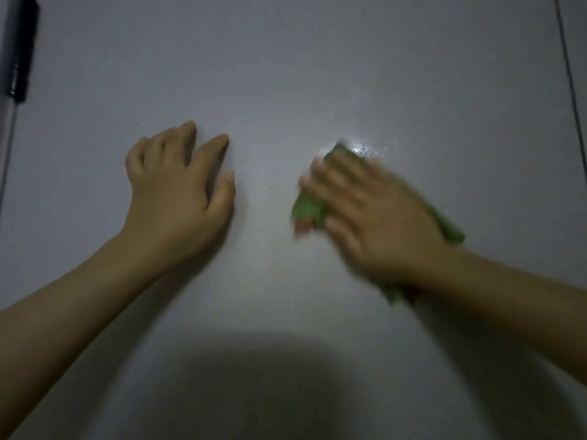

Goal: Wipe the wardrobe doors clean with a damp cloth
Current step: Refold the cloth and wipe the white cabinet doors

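A dark handle (19, 49) runs along the far left edge. The left hand (178, 198) rests flat, fingers relaxed, on the grey wardrobe door (317, 74). Right of it, the blurred right hand (374, 217) presses a green cloth (306, 209) against the door beside a wet sheen (365, 149)

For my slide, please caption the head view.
Right hand presses green cloth on wardrobe door; left hand braces.

Pale wardrobe door (286, 74), left hand (178, 192) flat against it, green cloth (306, 208) pressed on
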Demonstrator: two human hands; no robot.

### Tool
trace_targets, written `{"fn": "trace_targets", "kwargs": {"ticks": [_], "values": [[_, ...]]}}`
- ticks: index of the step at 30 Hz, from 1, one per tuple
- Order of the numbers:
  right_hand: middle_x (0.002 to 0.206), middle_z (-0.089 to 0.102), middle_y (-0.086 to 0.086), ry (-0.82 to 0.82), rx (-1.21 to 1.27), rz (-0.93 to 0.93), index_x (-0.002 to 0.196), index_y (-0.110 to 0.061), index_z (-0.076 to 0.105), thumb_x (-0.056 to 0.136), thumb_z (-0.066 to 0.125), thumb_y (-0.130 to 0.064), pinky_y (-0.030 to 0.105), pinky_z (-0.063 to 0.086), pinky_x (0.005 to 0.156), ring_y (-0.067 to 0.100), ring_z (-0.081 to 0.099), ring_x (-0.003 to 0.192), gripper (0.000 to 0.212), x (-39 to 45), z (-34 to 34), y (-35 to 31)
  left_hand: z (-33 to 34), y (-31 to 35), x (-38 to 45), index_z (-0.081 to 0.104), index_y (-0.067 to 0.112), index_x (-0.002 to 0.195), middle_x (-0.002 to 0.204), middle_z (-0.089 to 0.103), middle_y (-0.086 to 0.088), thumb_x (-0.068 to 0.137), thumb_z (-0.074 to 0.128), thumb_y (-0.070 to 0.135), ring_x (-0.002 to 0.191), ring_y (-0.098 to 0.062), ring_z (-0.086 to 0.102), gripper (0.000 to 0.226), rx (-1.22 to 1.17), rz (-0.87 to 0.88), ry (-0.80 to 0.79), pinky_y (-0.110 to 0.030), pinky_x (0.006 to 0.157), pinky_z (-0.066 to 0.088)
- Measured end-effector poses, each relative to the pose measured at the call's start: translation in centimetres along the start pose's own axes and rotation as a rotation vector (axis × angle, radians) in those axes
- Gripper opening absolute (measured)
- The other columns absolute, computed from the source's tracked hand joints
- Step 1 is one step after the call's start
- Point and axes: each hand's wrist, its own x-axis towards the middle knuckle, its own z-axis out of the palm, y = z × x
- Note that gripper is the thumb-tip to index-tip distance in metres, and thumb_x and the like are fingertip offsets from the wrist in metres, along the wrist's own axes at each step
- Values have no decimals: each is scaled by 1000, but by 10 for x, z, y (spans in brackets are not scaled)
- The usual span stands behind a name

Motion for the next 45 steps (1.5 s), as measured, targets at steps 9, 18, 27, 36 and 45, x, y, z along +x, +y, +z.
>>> {"fn": "trace_targets", "kwargs": {"ticks": [9, 18, 27, 36, 45], "values": [[157, 19, 7, -10, 17, 149, 150, -16, 21, 98, 25, -39, 46, 9, 119, 27, 10, 147, 57, 41, 19, -87, 8, -24, -2, 47, 20, 139, 143, 40, -19, 91, 29, 42, 127, -36, 34, 56, -83, 23, 53, -46, 107, 16], [159, 12, 6, 44, -71, 553, 152, -18, 12, 99, 14, -41, 41, 2, 120, 23, 5, 147, 58, 111, 15, -26, -11, -60, 6, 37, 25, 145, 146, 42, -2, 87, 24, 45, 130, -23, 36, 62, -248, 174, -74, -36, 109, 10], [154, 28, 8, -41, -36, 39, 148, -16, 29, 98, 27, -38, 48, 18, 117, 27, 19, 145, 55, 85, 24, -94, -23, -134, -37, 40, 16, 143, 148, 40, -10, 90, 34, 34, 135, -22, 34, 56, -161, 179, -11, -46, 115, 10], [157, 21, 8, 34, -15, 252, 150, -16, 24, 98, 25, -39, 46, 10, 118, 27, 12, 146, 58, 148, 48, -178, -4, -180, -80, 34, 15, 147, 152, 31, -18, 94, 31, 34, 137, -32, 31, 56, 84, 9, 42, -47, 116, 10], [160, 9, 6, 47, -60, 590, 152, -19, 10, 99, 14, -42, 41, -1, 119, 24, 2, 147, 57, 216, 39, -130, -7, -186, -86, 33, 16, 147, 153, 29, -16, 95, 30, 30, 141, -29, 26, 54, -41, 12, 81, -42, 118, 2]]}}
